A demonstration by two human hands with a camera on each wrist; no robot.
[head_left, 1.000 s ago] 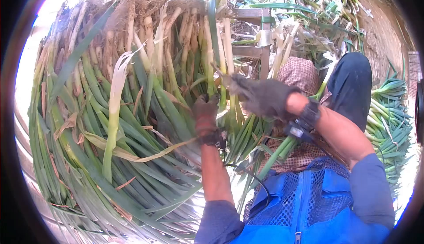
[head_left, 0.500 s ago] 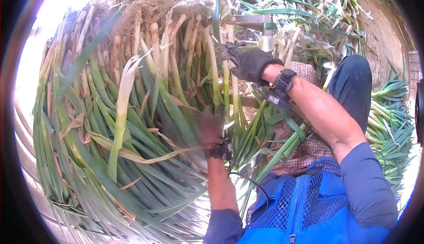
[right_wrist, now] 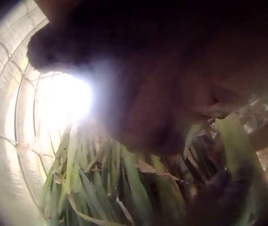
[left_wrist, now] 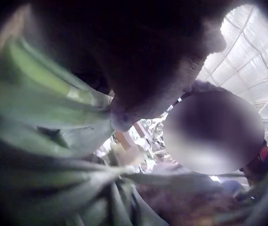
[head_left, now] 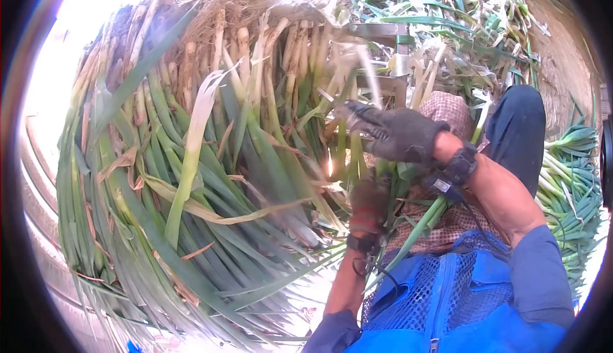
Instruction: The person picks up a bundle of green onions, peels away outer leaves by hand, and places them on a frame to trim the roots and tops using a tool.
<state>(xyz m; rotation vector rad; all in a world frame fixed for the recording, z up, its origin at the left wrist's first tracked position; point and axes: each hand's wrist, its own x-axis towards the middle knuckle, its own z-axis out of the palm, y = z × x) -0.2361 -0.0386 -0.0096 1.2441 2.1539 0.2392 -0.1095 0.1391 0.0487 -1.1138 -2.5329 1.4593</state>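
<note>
My gloved left hand, blurred by motion, grips green onion stalks low on their leaves in front of my lap. Broad green leaves crowd around that hand in the left wrist view. Above it, my gloved right hand reaches leftward across the stalks, its fingertips close beside them. A thin pale sliver shows just past those fingertips; I cannot tell whether the hand holds it. One white stem is streaked by motion above the right hand. The right wrist view shows that hand mostly as dark shadow over leaves.
A large heap of unpeeled green onions, roots at the far end, fills the left side. Behind stand a wooden frame and a pile of leaf scraps. Cleaner green onions lie at the right. A stalk crosses my lap.
My left hand has moved right, away from the heap and toward my lap, with the stalks. The right hand first went up along the stems, then came back down and right.
</note>
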